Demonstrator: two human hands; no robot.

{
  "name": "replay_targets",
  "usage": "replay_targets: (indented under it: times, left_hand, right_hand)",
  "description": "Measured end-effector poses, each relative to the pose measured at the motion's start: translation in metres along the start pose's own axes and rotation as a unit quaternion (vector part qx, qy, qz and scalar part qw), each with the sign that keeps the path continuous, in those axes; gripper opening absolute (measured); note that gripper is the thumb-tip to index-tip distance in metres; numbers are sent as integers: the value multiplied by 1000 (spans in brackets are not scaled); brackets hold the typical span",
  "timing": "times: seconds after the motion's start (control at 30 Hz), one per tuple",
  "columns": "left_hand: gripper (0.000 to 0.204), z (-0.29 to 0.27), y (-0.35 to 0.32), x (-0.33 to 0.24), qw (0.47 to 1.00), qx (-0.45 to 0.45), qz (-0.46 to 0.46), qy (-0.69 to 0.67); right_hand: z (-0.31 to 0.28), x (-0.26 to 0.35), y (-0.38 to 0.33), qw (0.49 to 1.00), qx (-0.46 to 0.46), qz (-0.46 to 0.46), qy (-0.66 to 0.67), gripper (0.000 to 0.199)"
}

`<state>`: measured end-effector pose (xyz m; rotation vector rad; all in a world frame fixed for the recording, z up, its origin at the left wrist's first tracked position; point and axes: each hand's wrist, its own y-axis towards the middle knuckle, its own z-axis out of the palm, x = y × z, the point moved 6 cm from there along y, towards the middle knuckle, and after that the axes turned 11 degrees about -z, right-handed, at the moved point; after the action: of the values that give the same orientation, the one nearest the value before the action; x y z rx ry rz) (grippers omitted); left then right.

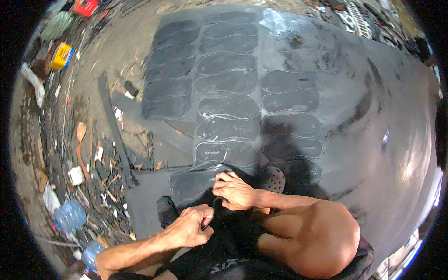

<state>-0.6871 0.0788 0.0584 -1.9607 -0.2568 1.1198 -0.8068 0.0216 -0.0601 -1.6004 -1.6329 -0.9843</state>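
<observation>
A large black rubber sheet [345, 93] spreads in front of me, marked with rows of shoe-sole outlines [227, 106] in thin pale lines. My left hand [190, 226] is closed in a pinch close to my body; whatever sits between thumb and fingers is too small and dark to name. Just ahead and to its right, my right hand [235, 190] has its fingers curled down over dark material at the near edge of a sole outline [189, 182]. Its fingertips are partly hidden, so what they grip cannot be made out.
My feet wear dark clogs, the right clog [273, 179] having holes. Rubber strips [112, 126] lie at left, beside scattered scraps, a wooden spoon-like piece [81, 144], a clear plastic jug [70, 215] and a yellow-and-blue box [62, 55]. My bent knee [331, 233] rises at right.
</observation>
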Motion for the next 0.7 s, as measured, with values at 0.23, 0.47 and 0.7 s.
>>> replay_targets:
  times: [0.23, 0.47, 0.7]
  left_hand:
    - [35, -108, 31, -130, 964, -142, 220, 36]
    - [63, -148, 125, -132, 768, -531, 200, -296]
    - [39, -45, 247, -96, 842, -164, 101, -503]
  right_hand:
    - [-195, 58, -47, 961, -134, 51, 235, 74]
    - [-241, -12, -127, 652, -695, 25, 300, 50]
    - [-156, -113, -184, 411, -706, 96, 569, 36]
